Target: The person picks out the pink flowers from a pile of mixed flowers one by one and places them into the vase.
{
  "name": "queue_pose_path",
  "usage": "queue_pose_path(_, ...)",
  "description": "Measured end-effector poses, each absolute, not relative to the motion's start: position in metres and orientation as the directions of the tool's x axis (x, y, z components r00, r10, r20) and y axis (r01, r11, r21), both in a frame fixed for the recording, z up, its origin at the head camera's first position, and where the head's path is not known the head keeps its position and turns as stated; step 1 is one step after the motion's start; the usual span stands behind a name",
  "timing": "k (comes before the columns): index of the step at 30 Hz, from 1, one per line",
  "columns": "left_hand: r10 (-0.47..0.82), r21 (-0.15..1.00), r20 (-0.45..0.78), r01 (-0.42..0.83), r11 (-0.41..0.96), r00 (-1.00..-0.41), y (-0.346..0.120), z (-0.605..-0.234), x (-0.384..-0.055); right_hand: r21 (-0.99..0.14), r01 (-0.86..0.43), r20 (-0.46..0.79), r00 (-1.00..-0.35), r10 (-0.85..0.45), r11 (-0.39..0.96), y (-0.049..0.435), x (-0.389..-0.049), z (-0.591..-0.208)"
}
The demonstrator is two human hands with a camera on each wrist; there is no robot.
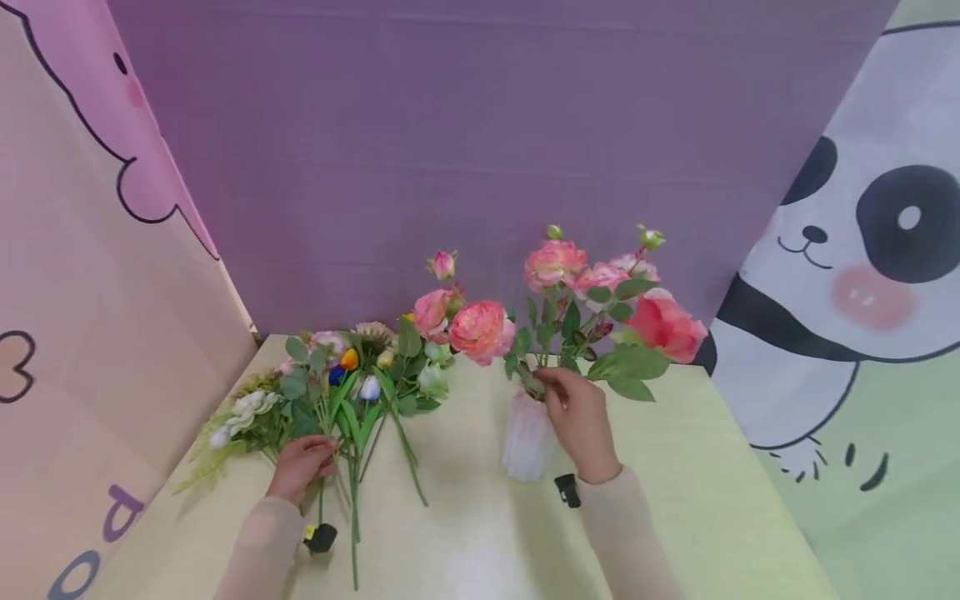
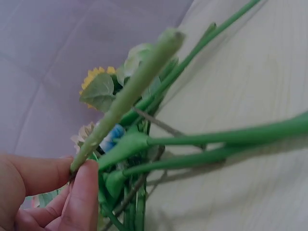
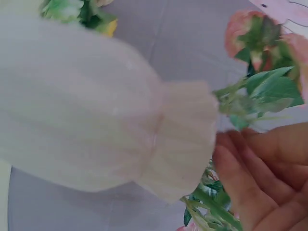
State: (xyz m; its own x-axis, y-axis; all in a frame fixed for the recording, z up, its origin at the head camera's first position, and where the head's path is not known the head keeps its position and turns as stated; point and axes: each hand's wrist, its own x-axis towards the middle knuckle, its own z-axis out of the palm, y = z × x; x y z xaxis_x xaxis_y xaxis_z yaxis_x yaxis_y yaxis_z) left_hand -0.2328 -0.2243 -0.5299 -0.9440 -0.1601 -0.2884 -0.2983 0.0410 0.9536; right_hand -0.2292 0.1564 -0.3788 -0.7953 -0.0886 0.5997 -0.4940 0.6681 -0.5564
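My left hand [image 1: 303,467] pinches a light green flower stem [image 2: 120,103] between thumb and fingers, its cut end pointing away from the pile of artificial flowers [image 1: 371,387]. Which bloom or leaves top this stem is unclear. A white ruffled-neck vase [image 1: 527,437] stands upright on the right, holding pink peony-like flowers [image 1: 555,265] with green leaves. At its mouth, my right hand [image 1: 581,417] has its fingertips together on a leafy flower stem [image 3: 233,94], close beside the rim [image 3: 192,139]. The exact contact is partly hidden by the fingers.
Tulips with long green stems [image 1: 354,500], white flowers [image 1: 251,408] and foliage lie on the left of the pale table [image 1: 450,533]. A purple backdrop [image 1: 480,125] rises behind. Panda-print cloth [image 1: 885,283] hangs at the right. Large pink blooms [image 1: 667,325] lean out beyond the vase.
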Motion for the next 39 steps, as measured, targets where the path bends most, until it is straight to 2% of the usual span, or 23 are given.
queue_pose_path(6, -0.197, 0.967, -0.244, -0.253, 0.022, -0.95, -0.215, -0.521, -0.228, -0.641, -0.535, 0.674, -0.735, 0.07, 0.55, 0.152, -0.205, -0.395)
queue_pose_path(12, -0.219, 0.979, -0.203, -0.203, -0.023, -0.954, -0.2, -0.514, -0.219, -0.716, -0.513, 0.631, -0.766, 0.125, 0.473, 0.145, -0.185, -0.415)
queue_pose_path(16, -0.241, 0.985, -0.174, -0.167, -0.049, -0.955, -0.188, -0.509, -0.214, -0.784, -0.463, 0.554, -0.822, 0.131, 0.413, 0.139, -0.173, -0.416)
queue_pose_path(23, -0.227, 0.992, -0.124, -0.125, -0.012, -0.966, -0.169, -0.498, -0.206, -0.861, -0.419, 0.464, -0.879, 0.11, 0.288, 0.141, -0.174, -0.438)
queue_pose_path(26, -0.225, 0.994, -0.111, -0.113, -0.002, -0.968, -0.162, -0.494, -0.199, -0.893, -0.371, 0.406, -0.908, 0.103, 0.253, 0.136, -0.168, -0.435)
queue_pose_path(30, -0.211, 0.996, -0.086, -0.088, 0.002, -0.974, -0.155, -0.487, -0.19, -0.909, -0.358, 0.382, -0.921, 0.081, 0.214, 0.132, -0.164, -0.436)
queue_pose_path(39, -0.201, 1.0, -0.019, -0.021, 0.008, -0.979, -0.139, -0.483, -0.176, -0.925, -0.336, 0.347, -0.937, 0.033, 0.176, 0.129, -0.168, -0.464)
